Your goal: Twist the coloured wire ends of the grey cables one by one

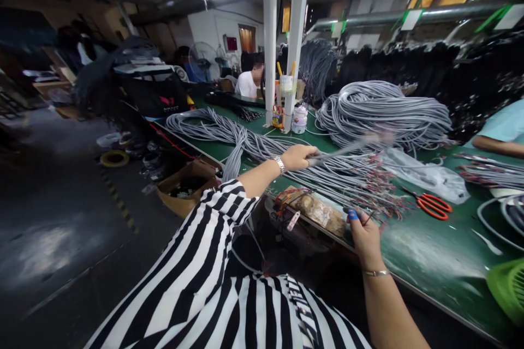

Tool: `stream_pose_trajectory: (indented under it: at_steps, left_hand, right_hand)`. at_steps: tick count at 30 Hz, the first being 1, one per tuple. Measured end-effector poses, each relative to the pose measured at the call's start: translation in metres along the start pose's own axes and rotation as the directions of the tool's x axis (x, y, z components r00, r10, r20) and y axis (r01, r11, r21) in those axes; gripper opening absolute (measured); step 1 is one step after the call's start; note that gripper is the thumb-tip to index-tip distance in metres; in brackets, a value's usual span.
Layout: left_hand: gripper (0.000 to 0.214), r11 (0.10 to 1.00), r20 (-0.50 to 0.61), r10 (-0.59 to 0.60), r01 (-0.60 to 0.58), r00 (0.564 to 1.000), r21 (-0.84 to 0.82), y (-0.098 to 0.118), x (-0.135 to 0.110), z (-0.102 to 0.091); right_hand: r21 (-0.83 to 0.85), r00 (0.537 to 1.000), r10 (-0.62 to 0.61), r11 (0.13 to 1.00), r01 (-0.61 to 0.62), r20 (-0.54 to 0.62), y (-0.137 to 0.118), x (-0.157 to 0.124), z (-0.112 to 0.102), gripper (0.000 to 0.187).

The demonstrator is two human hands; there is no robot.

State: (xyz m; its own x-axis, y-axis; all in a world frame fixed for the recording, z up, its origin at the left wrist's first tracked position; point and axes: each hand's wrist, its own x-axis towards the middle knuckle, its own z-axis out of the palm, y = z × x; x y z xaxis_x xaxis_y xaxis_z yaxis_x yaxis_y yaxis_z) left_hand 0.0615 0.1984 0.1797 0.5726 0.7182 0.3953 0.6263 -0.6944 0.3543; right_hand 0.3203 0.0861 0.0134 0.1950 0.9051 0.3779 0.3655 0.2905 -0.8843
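My left hand [298, 158] reaches over the table with its fingers closed on a grey cable [346, 149]. The cable's far end, raised to the right, is smeared by motion. Under it lies a bundle of grey cables [327, 177], whose stripped ends show red and other coloured wires [382, 188]. At the table's front edge is my right hand [365, 234], blue tape [352, 214] round its thumb. Its fingers are closed near a thin dark piece; what they hold I cannot make out. Left of it sits a tape-wrapped brown block [321, 212].
Orange-handled scissors [434, 206] and a plastic bag [429, 174] lie to the right. Behind are a large grey cable coil [380, 114] and a white post [269, 38]. A green basket [507, 289] stands at the right edge. A co-worker's arm [499, 144] rests at the far right.
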Motion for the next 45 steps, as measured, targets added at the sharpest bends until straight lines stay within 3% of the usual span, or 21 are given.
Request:
stream_pose_trajectory:
  at_steps: [3, 6, 9, 11, 14, 16, 17, 19, 22, 25, 28, 30, 32, 34, 36, 38, 41, 45]
  left_hand:
    - [0.018, 0.987, 0.111, 0.143, -0.133, 0.984, -0.095, 0.028, -0.007, 0.009]
    - [0.012, 0.971, 0.208, 0.227, -0.203, 0.951, -0.127, 0.056, -0.03, 0.011]
    - [0.01, 0.923, 0.184, 0.31, -0.249, 0.933, -0.293, 0.082, -0.072, 0.009]
    - [0.014, 0.892, 0.132, 0.285, -0.211, 0.949, -0.4, 0.094, -0.105, 0.008]
    - [0.025, 0.843, 0.236, 0.109, 0.035, 0.966, -0.536, 0.091, -0.159, 0.016]
    - [0.033, 0.714, 0.279, -0.078, 0.249, 0.957, -0.654, 0.076, -0.196, 0.028]
    - [0.036, 0.601, 0.268, -0.236, 0.357, 0.934, -0.715, 0.067, -0.214, 0.035]
    - [0.039, 0.355, 0.25, -0.493, 0.455, 0.833, -0.817, 0.049, -0.246, 0.046]
    - [0.042, 0.134, 0.153, -0.704, 0.341, 0.694, -0.93, 0.032, -0.278, 0.053]
    - [0.046, 0.066, 0.1, -0.76, 0.23, 0.642, -0.971, 0.028, -0.285, 0.054]
    - [0.046, 0.035, 0.114, -0.746, 0.21, 0.657, -0.977, 0.03, -0.279, 0.06]
    - [0.047, 0.027, 0.14, -0.713, 0.226, 0.687, -0.974, 0.033, -0.272, 0.069]
    - [0.047, 0.035, 0.171, -0.661, 0.257, 0.731, -0.966, 0.036, -0.266, 0.079]
    - [0.045, 0.062, 0.189, -0.595, 0.28, 0.781, -0.958, 0.039, -0.26, 0.087]
    - [0.042, 0.109, 0.19, -0.536, 0.291, 0.823, -0.951, 0.043, -0.255, 0.092]
    - [0.04, 0.163, 0.184, -0.501, 0.301, 0.846, -0.94, 0.047, -0.249, 0.094]
    - [0.038, 0.222, 0.183, -0.484, 0.322, 0.856, -0.92, 0.051, -0.244, 0.094]
    - [0.036, 0.247, 0.202, -0.498, 0.361, 0.843, -0.899, 0.053, -0.242, 0.096]
  right_hand:
    - [0.0, 0.997, 0.058, 0.998, -0.058, -0.044, -0.001, 0.0, 0.0, 0.035]
    - [0.036, 0.997, 0.069, 0.997, -0.067, -0.045, -0.002, 0.0, 0.001, 0.033]
    - [0.053, 0.997, 0.077, 0.996, -0.076, -0.015, -0.005, -0.001, 0.001, 0.031]
    - [0.054, 0.997, 0.076, 0.996, -0.075, -0.005, -0.007, -0.001, 0.001, 0.031]
    - [0.053, 0.997, 0.073, 0.996, -0.072, -0.029, -0.011, -0.003, 0.001, 0.03]
    - [0.044, 0.996, 0.083, 0.996, -0.081, -0.036, -0.014, -0.004, 0.001, 0.03]
    - [0.036, 0.995, 0.089, 0.996, -0.088, -0.04, -0.015, -0.005, 0.001, 0.03]
    - [0.008, 0.994, 0.099, 0.995, -0.098, -0.036, -0.017, -0.007, 0.001, 0.03]
    - [-0.048, 0.995, 0.095, 0.994, -0.097, -0.029, -0.017, -0.007, -0.002, 0.031]
    - [-0.123, 0.996, 0.094, 0.988, -0.094, -0.005, -0.014, -0.007, -0.003, 0.034]
    - [-0.162, 0.999, 0.028, 0.986, -0.032, -0.029, -0.017, -0.018, 0.001, 0.032]
    - [-0.093, 1.0, -0.002, 0.996, 0.002, 0.006, -0.029, -0.034, 0.008, 0.029]
    - [0.027, 0.987, -0.029, 0.999, 0.025, 0.16, -0.048, -0.055, 0.018, 0.027]
    - [0.08, 0.907, -0.056, 0.996, 0.024, 0.417, -0.069, -0.074, 0.032, 0.023]
    - [0.11, 0.838, -0.067, 0.994, 0.008, 0.542, -0.087, -0.088, 0.044, 0.022]
    - [0.153, 0.821, -0.06, 0.988, -0.034, 0.567, -0.098, -0.095, 0.054, 0.022]
    - [0.172, 0.845, -0.028, 0.982, -0.076, 0.534, -0.102, -0.097, 0.063, 0.026]
    - [0.087, 0.861, -0.062, 0.996, 0.021, 0.505, -0.101, -0.094, 0.07, 0.027]
